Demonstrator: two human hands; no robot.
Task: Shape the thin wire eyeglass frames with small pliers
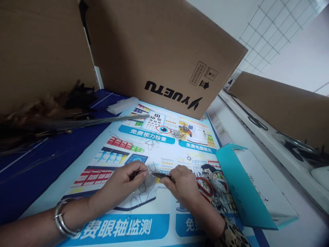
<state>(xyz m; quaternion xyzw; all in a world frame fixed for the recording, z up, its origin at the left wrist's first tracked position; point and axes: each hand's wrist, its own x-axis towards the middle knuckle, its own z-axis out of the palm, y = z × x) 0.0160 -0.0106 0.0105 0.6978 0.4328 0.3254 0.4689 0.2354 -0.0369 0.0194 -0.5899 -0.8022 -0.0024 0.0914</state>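
Note:
My left hand (123,183) pinches a small thin wire piece (144,181) just above a printed poster (133,226). A silver bangle (61,218) circles that wrist. My right hand (183,183) grips a slim dark tool (160,175) whose tip points left at the wire piece. Several bent wire loops (151,144) lie scattered on the poster around both hands. Red-handled scissors (204,187) lie right beside the right hand, among more wire rings.
Large cardboard boxes (164,51) stand behind the poster. A dark feather duster (51,113) lies at the left on a blue cloth. A teal and white folder (254,192) lies at the right. A white ledge and another cardboard sheet (282,106) run along the far right.

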